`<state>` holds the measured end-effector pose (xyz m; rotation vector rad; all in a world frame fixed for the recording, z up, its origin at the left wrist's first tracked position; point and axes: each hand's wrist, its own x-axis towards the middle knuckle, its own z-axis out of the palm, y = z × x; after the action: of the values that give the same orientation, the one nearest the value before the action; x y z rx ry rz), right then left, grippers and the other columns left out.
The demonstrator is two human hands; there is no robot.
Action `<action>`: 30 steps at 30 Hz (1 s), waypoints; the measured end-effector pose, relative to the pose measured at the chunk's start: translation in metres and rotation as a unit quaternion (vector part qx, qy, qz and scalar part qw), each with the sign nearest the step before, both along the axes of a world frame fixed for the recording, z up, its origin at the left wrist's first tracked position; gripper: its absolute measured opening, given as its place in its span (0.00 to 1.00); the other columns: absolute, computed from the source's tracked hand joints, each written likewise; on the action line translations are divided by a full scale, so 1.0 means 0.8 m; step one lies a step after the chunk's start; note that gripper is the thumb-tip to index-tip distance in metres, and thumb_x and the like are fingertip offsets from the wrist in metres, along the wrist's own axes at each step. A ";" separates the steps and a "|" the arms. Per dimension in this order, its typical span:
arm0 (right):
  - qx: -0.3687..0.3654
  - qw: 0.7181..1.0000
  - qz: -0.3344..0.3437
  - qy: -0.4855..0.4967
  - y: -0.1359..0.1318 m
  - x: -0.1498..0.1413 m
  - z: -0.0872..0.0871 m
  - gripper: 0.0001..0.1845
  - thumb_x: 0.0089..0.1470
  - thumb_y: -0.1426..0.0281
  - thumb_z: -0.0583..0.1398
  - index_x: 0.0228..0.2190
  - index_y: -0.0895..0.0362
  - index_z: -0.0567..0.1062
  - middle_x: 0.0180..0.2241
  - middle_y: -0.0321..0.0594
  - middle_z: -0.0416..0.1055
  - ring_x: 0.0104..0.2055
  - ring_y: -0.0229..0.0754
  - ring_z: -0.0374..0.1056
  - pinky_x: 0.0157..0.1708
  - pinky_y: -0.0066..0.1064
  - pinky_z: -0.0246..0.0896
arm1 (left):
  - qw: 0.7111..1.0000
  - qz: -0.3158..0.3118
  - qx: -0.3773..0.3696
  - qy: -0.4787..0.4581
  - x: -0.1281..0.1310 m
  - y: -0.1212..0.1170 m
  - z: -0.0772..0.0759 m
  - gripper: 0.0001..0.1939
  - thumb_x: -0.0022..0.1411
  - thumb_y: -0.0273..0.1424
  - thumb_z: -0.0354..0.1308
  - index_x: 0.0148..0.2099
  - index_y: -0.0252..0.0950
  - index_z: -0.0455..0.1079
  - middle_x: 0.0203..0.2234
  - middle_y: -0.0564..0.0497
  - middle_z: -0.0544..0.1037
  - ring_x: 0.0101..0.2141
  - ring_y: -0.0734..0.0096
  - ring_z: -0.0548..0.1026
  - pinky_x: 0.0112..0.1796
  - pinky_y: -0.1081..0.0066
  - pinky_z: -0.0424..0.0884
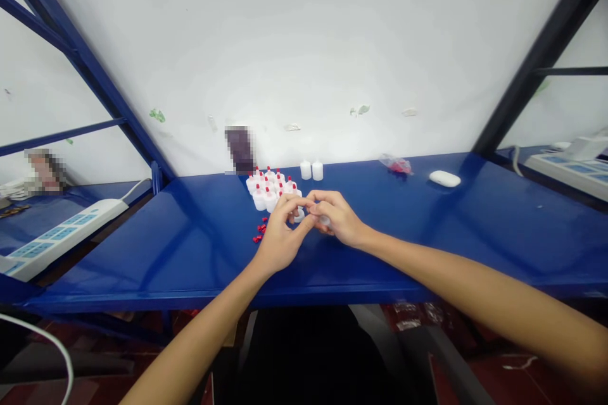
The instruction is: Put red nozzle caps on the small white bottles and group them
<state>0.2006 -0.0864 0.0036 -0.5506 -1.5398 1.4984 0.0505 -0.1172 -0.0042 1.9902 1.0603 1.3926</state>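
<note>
Over the blue table [199, 247], my two hands meet at the fingertips. My right hand [342, 220] is closed around a small white plastic bottle [325, 220], mostly hidden by the fingers. My left hand [281, 237] pinches at the bottle's top end; whatever sits between its fingertips is hidden. Just behind my left hand stands a cluster of white squeeze bottles with red caps [269, 199]. Another white piece [299, 215] shows partly beneath the left fingers. Several loose red caps [259, 230] lie left of that hand.
Two white bottles without red caps [311, 170] stand near the wall. Farther right are a clear bag with red pieces [398, 165] and a white oval case [445, 178]. A dark pixelated object [240, 149] leans on the wall. Blue frame posts [109, 88] rise at the sides.
</note>
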 end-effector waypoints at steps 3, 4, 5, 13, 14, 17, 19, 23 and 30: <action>0.003 1.000 -0.001 0.003 -0.001 0.002 0.003 0.05 0.44 0.70 0.56 0.27 0.56 0.65 0.12 0.25 0.58 0.13 0.31 0.51 0.13 0.22 0.44 | 0.998 0.001 0.021 0.059 -0.006 0.002 0.009 0.05 0.63 0.32 0.60 0.42 0.39 0.74 0.37 0.50 0.68 0.37 0.69 0.66 0.37 0.69 0.66; 0.003 1.000 -0.002 0.006 -0.001 0.002 0.004 0.05 0.44 0.70 0.56 0.28 0.55 0.65 0.13 0.24 0.58 0.13 0.31 0.51 0.13 0.22 0.45 | 0.997 -0.007 0.024 0.067 -0.006 0.002 0.011 0.05 0.64 0.32 0.60 0.42 0.39 0.73 0.37 0.50 0.67 0.37 0.69 0.66 0.38 0.68 0.66; 0.004 1.000 -0.004 0.008 -0.001 0.003 0.004 0.06 0.44 0.70 0.56 0.29 0.55 0.65 0.13 0.24 0.58 0.13 0.30 0.51 0.13 0.22 0.45 | 0.997 -0.015 0.026 0.073 -0.004 0.002 0.013 0.05 0.64 0.31 0.59 0.43 0.39 0.73 0.37 0.50 0.67 0.38 0.68 0.66 0.39 0.68 0.66; 0.056 0.996 -0.043 -0.046 0.017 0.006 -0.013 0.12 0.56 0.59 0.54 0.36 0.55 0.66 0.17 0.27 0.62 0.14 0.32 0.54 0.14 0.24 0.47 | 0.989 0.004 0.089 0.122 -0.011 0.019 0.020 0.05 0.66 0.30 0.55 0.44 0.38 0.69 0.39 0.49 0.65 0.44 0.65 0.66 0.50 0.62 0.65; 0.071 0.993 -0.064 -0.062 0.025 0.007 -0.017 0.13 0.57 0.59 0.54 0.37 0.55 0.66 0.19 0.28 0.64 0.16 0.33 0.56 0.16 0.25 0.49 | 0.985 0.027 0.102 0.136 -0.018 0.023 0.022 0.05 0.66 0.31 0.55 0.44 0.38 0.69 0.39 0.49 0.65 0.45 0.64 0.66 0.51 0.61 0.65; 0.110 0.976 -0.161 -0.095 0.057 0.016 -0.024 0.10 0.53 0.64 0.55 0.37 0.55 0.68 0.23 0.29 0.65 0.22 0.34 0.62 0.23 0.26 0.56 | 0.963 0.110 0.150 0.194 -0.038 0.035 0.024 0.06 0.65 0.32 0.57 0.43 0.39 0.72 0.41 0.48 0.64 0.46 0.61 0.65 0.52 0.59 0.63; 0.127 0.960 -0.228 -0.097 0.088 0.024 -0.023 0.10 0.49 0.68 0.55 0.36 0.56 0.70 0.26 0.32 0.67 0.27 0.36 0.65 0.28 0.27 0.58 | 0.946 0.142 0.169 0.238 -0.046 0.040 0.021 0.06 0.64 0.33 0.58 0.42 0.39 0.74 0.42 0.47 0.64 0.46 0.60 0.64 0.52 0.57 0.62; 0.134 0.922 -0.347 -0.104 0.157 0.042 -0.002 0.15 0.50 0.69 0.51 0.36 0.58 0.75 0.29 0.38 0.71 0.31 0.40 0.67 0.33 0.31 0.61 | 0.933 0.146 0.158 0.288 -0.048 0.044 0.012 0.06 0.63 0.32 0.58 0.40 0.38 0.75 0.44 0.46 0.64 0.43 0.61 0.65 0.49 0.59 0.64; 0.204 0.899 -0.334 -0.194 0.224 0.041 0.013 0.20 0.57 0.65 0.52 0.45 0.61 0.77 0.42 0.46 0.79 0.46 0.45 0.71 0.51 0.38 0.61 | 0.904 0.179 0.162 0.352 -0.043 0.047 0.003 0.08 0.61 0.32 0.58 0.42 0.38 0.76 0.45 0.44 0.67 0.41 0.60 0.66 0.46 0.57 0.63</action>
<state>0.2333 0.0927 0.0136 -1.0366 -1.6611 0.5378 0.0164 -0.0799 -0.0016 2.7649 1.6575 1.0629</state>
